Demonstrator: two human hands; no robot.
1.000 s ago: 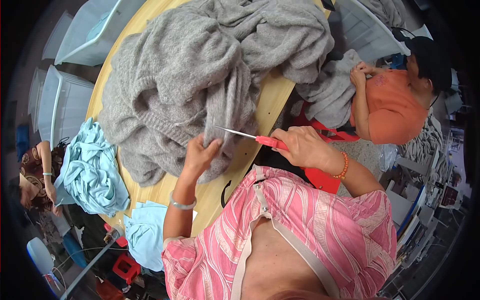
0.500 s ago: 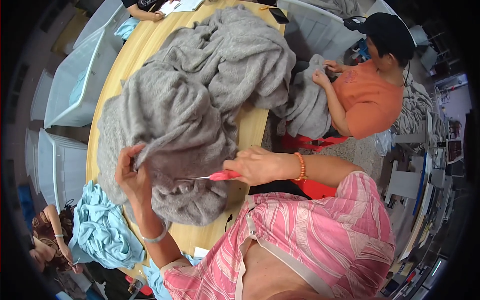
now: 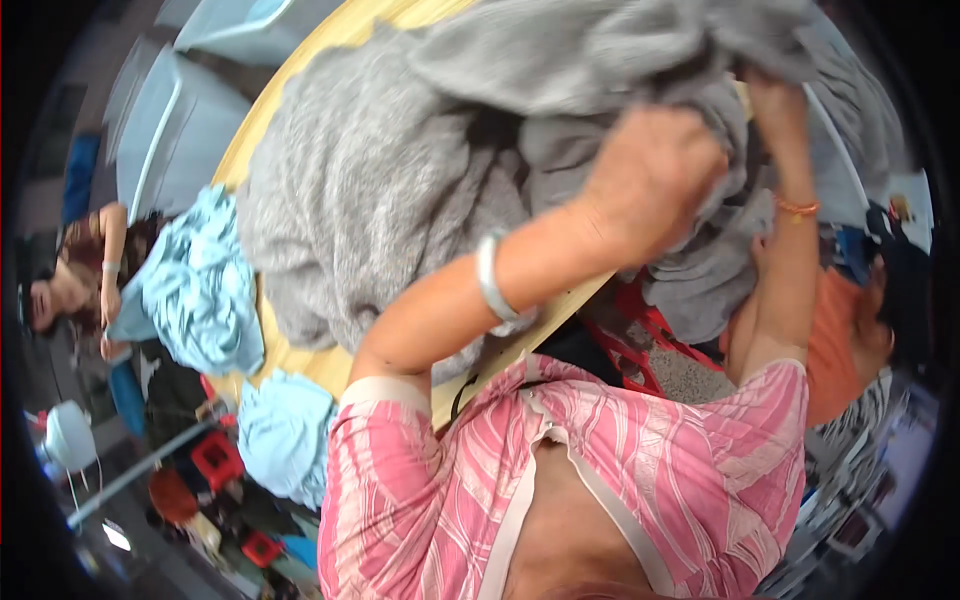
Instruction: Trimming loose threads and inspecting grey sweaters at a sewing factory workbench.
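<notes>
From where I stand, a soft grey cloth [image 3: 590, 50] is stretched over the far side of the bench [image 3: 385, 12], smooth along its folds and smeared by motion. The grey heap [image 3: 360, 170] to its near left is fuzzier, a loose ribbed knit in rounded, slumping folds on pale wood. Farther left, a blue pile [image 3: 195, 280] looks thin and crumpled. The left hand [image 3: 660, 165] is just to the near side of the stretched cloth, fingers curled in; I can't tell whether they pinch anything. The right hand [image 3: 775, 100] is farther right, right up under the cloth's edge, its fingers too hidden and blurred to tell their grip
</notes>
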